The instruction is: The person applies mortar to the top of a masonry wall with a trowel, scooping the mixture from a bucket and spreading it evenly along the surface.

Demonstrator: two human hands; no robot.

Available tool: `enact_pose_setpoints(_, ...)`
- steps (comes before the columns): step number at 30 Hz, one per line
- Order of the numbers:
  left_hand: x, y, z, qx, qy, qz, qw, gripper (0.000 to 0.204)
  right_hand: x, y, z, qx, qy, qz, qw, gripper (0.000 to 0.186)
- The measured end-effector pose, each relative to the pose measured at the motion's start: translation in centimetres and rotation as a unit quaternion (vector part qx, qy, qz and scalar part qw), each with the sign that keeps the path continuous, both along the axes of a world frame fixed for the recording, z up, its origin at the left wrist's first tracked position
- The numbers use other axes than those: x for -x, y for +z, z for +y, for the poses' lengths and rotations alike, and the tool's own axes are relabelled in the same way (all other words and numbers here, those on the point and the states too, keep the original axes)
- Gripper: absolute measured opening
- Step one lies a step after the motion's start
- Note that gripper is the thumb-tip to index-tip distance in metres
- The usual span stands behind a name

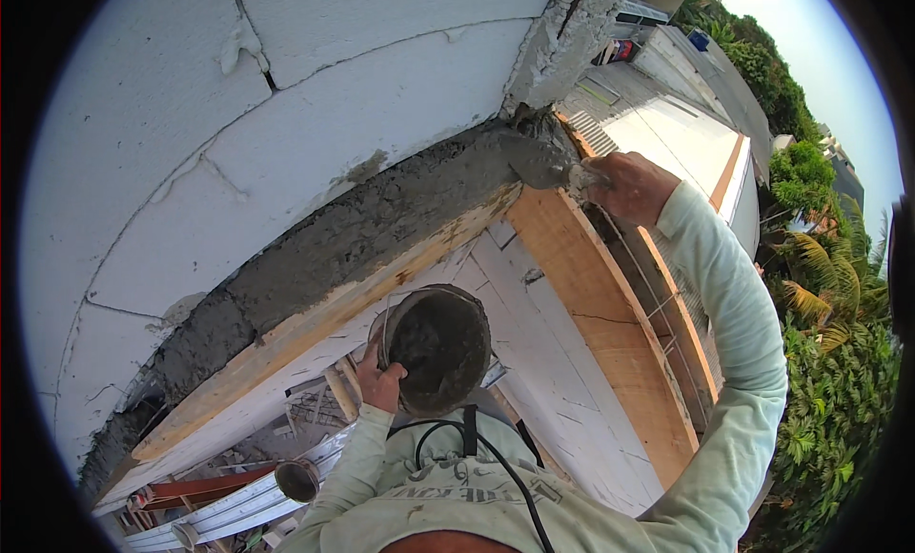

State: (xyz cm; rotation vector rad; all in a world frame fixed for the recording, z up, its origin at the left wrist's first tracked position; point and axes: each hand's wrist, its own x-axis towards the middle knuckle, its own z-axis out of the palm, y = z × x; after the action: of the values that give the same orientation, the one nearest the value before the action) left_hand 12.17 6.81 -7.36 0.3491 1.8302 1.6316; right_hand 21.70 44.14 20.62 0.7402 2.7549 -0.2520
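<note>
My left hand (380, 379) grips the rim of a round bucket (483, 348) with its thumb over the edge. Grey wet mortar (429, 338) coats the inside of the bucket. Farther off to the right, my right hand (629, 187) is closed around the handle of a trowel (541, 162). The trowel's grey, mortar-smeared blade rests on or just above wet concrete (362, 219) at the corner. That concrete lies in a long strip between the white block wall (315, 95) and a wooden form board (334, 310).
A second form, with a plywood side (591, 305) and steel bars (662, 305), runs from the corner down to the right. Below, a shiny corrugated sheet (224, 515) and timber lie far beneath me. Roofs (672, 143) and trees (829, 410) stand beyond the right edge.
</note>
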Motion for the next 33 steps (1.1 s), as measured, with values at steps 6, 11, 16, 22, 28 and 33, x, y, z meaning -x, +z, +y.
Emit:
enact_pose_setpoints(6, -0.2, -0.6, 0.6, -0.012, 0.0, 0.039, 0.999, 0.072, -0.1, 2.0, 8.5, -0.335, 0.562, -0.021, 0.756, 0.05)
enact_pose_setpoints(11, -0.5, -0.6, -0.4, 0.022, 0.042, 0.128, 0.991, 0.059, 1.1, 5.5, 2.4, 0.002, -0.175, -0.128, 0.976, 0.047)
enact_pose_setpoints(16, -0.8, -1.4, -0.6, 0.019, 0.055, 0.144, 0.988, 0.057, -1.5, 3.0, 3.5, -0.15, 0.037, -0.057, 0.986, 0.042)
enact_pose_setpoints(22, -0.7, -0.2, 0.8, 0.013, 0.034, 0.107, 0.994, 0.054, 0.6, -0.9, 4.1, -0.199, 0.025, -0.047, 0.979, 0.024)
enact_pose_setpoints(28, -1.4, 2.3, 0.4, -0.017, 0.057, 0.06, 0.996, 0.053, -2.0, 0.1, 2.5, -0.249, 0.073, 0.0, 0.966, 0.018)
enact_pose_setpoints(33, -2.0, 5.3, 1.7, -0.049, 0.06, 0.044, 0.996, 0.054, -3.4, -2.3, 1.9, -0.231, 0.021, -0.015, 0.973, 0.032)
